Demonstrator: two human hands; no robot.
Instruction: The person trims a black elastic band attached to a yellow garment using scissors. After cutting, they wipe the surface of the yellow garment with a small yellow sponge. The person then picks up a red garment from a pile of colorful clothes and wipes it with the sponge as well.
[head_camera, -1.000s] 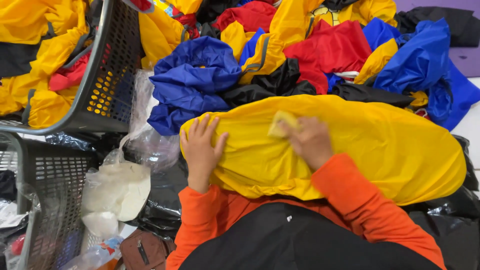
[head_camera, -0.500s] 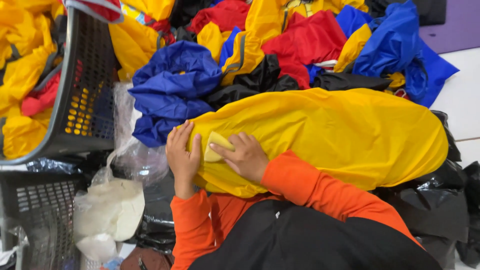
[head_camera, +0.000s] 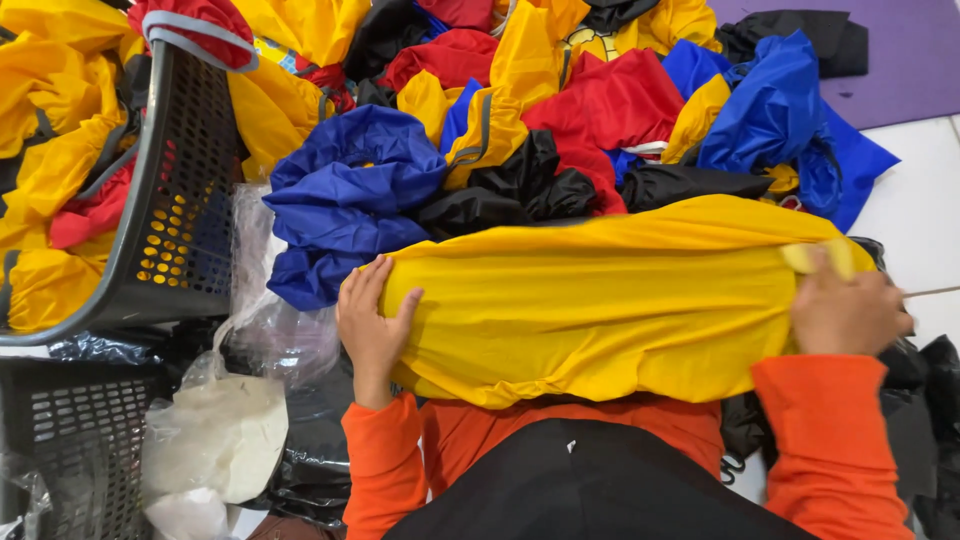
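Observation:
A yellow garment (head_camera: 600, 300) lies stretched across my lap, bunched along its near edge. My left hand (head_camera: 372, 325) rests flat on its left end with the fingers spread over the fabric's edge. My right hand (head_camera: 845, 315) is at the garment's far right end, closed around a small pale yellow pad (head_camera: 815, 258) pressed against the cloth. Both sleeves are orange.
A heap of blue (head_camera: 350, 190), red (head_camera: 610, 110), black and yellow garments lies just beyond the lap. A black perforated basket (head_camera: 180, 200) holding yellow and red garments stands at left, a second basket (head_camera: 70, 440) below it. A clear plastic bag (head_camera: 220, 440) sits lower left. A purple mat (head_camera: 900, 60) lies at top right.
My right hand has slid the pad along the yellow garment from near my left hand to the far right end. My left hand has stayed on the left end.

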